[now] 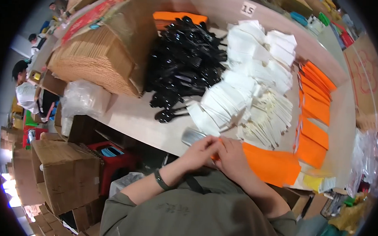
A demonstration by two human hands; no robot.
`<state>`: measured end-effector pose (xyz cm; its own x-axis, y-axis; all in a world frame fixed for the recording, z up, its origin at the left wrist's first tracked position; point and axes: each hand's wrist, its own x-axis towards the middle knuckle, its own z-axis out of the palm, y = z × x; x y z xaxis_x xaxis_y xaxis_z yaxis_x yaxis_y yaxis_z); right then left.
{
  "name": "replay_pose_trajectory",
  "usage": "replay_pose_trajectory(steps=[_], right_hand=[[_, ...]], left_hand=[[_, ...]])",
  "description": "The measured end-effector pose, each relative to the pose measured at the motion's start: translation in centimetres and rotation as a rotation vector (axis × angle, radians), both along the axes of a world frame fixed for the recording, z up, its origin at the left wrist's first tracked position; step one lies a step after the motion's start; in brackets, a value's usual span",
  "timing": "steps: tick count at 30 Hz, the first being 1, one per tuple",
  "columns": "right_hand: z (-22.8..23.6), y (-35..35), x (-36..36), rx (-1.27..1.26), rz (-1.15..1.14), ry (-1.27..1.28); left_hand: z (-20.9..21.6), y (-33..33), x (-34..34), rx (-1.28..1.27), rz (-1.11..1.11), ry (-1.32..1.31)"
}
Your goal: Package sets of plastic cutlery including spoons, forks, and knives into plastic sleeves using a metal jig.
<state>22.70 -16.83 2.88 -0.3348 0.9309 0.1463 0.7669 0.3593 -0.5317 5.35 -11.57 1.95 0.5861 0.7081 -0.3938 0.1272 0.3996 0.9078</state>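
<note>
Two hands meet at the tabletop's near edge, left (pixel 201 153) against right (pixel 231 158), fingers bent together around a bit of orange; how firmly each grips, I cannot tell. One orange piece (pixel 271 164) lies flat beside the right hand, one silvery object (pixel 193 137) just beyond the left. Farther in are white packets (pixel 228 98) and black utensils (pixel 185 63), both too overlapped to count, an overlapping row of orange pieces (pixel 315 107) to the right, and one orange stack (pixel 178 18) behind. The pale tabletop (pixel 127 119) has raised walls; at least two people (pixel 27 92) sit far left. One red bin (pixel 106 170) holds blue items (pixel 112 151); one carton (pixel 131 35) holds stacked brown sheets (pixel 94 61).
</note>
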Motion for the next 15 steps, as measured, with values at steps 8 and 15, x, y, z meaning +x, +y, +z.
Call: replay_pose_trajectory(steps=[8,15], right_hand=[[4.7,-1.1,1.9,0.274,0.068,-0.081],[-2.8,-1.4,21.0,0.051,-0.151,-0.243]], left_hand=[[1.9,1.0,-1.7,1.44,-0.273,0.421],[1.9,2.1,-1.4,1.052,-0.322,0.533]])
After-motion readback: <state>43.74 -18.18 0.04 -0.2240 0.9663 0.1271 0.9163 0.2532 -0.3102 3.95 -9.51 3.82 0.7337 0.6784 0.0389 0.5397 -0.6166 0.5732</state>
